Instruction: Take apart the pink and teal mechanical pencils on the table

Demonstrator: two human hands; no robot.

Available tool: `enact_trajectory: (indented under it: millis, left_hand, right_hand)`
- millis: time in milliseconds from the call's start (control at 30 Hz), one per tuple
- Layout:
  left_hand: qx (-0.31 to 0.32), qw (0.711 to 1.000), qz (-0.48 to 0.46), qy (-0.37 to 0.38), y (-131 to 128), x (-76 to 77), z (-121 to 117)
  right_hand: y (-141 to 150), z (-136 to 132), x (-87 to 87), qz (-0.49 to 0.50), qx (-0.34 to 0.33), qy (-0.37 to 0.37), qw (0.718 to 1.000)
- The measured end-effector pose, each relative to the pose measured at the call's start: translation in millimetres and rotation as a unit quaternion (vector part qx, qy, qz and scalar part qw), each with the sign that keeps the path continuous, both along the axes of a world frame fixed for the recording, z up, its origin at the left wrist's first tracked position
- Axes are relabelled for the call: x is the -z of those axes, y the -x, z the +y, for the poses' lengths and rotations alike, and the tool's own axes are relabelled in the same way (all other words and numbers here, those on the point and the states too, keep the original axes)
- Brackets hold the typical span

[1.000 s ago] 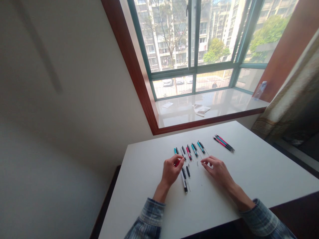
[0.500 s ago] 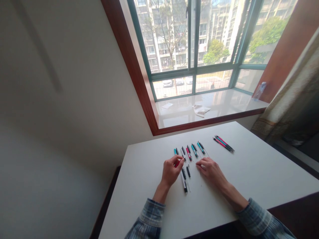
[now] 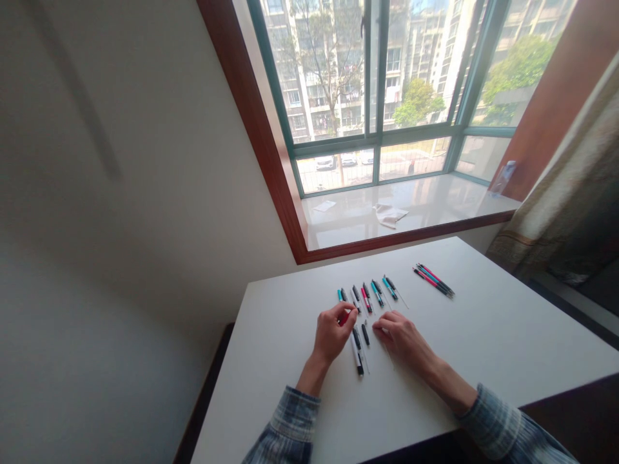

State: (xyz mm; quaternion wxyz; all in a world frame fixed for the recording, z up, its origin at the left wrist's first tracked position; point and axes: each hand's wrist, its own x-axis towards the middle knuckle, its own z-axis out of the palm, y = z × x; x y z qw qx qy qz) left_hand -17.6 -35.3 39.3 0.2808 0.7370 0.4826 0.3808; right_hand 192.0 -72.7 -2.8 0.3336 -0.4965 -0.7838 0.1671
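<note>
"Pens [image 3: 372, 295] in a row across the white table [image 3: 464, 322], so what's your left hand [image 3: 333, 333] doing?"

"It's curled shut around a red pen [image 3: 343, 318], at the left end of that row."

"And your right hand [image 3: 403, 341]?"

"Curled low over the table, close against a thin clear tube [image 3: 388, 354]. I can't tell whether it's gripping anything."

"What's between them?"

"Black pen parts [image 3: 360, 335], with a white pen [image 3: 357, 356] just below, by my left hand. A bundle of pink and teal pens [image 3: 434, 280] sits well off to the right, and past the table a cloth [image 3: 391, 215] lies on the window sill [image 3: 449, 200]."
</note>
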Motion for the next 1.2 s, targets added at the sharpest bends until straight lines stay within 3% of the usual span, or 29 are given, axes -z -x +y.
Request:
enact_trajectory:
  millis: [400, 633, 867, 1200]
  left_hand:
    - [0.003, 1.0, 0.002, 0.006, 0, 2.2, 1]
    - [0.004, 1.0, 0.0, 0.004, 0, 2.6, 1]
    - [0.002, 1.0, -0.007, 0.003, 0, -0.5, 0]
    - [0.003, 1.0, 0.001, -0.001, 0, 1.4, 0]
  right_hand:
    - [10, 8, 5.1, -0.003, -0.007, -0.007, 1.0]
    - [8, 2, -4.1, 0.021, -0.014, -0.036, 0.999]
    - [10, -2, -5.4, -0.009, -0.071, -0.072, 0.995]
    - [2, -3, -6.6, 0.015, -0.039, -0.055, 0.998]
